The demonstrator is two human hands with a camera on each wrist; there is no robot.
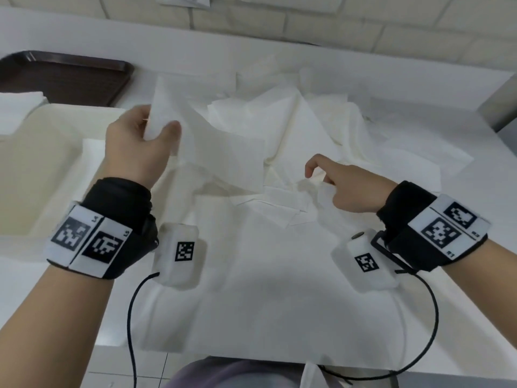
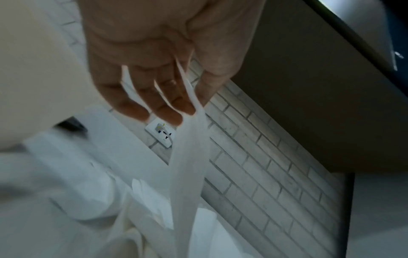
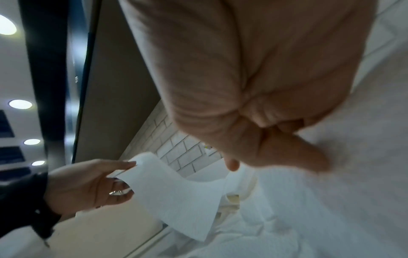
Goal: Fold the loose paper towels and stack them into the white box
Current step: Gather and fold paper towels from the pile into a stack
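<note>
left hand point(image 1: 140, 147): fingers pinched one paper towel point(image 1: 212, 152), lifted, unfolded
right hand point(image 1: 345, 189): fingers loosely curled, held nothing
loose pile point(image 1: 321, 127): mid bench, mostly unfolded
white box point(image 1: 36, 169): near left, looked unfilled

Lying heaped mid-worktop point(image 1: 279, 317): loose white paper towels point(image 1: 321, 127); sitting left: open white box point(image 1: 33, 152); behind it: dark brown plastic tray point(image 1: 70, 77).

The paper towels point(image 1: 293, 127) are white, as is the table point(image 1: 84, 35). The box point(image 1: 36, 152) looks cream inside. The tray point(image 1: 70, 74) is dark brown. The wall point(image 1: 335, 21) shows pale brick lines. Black wristbands point(image 1: 117, 203) carry white tags with black square codes.
</note>
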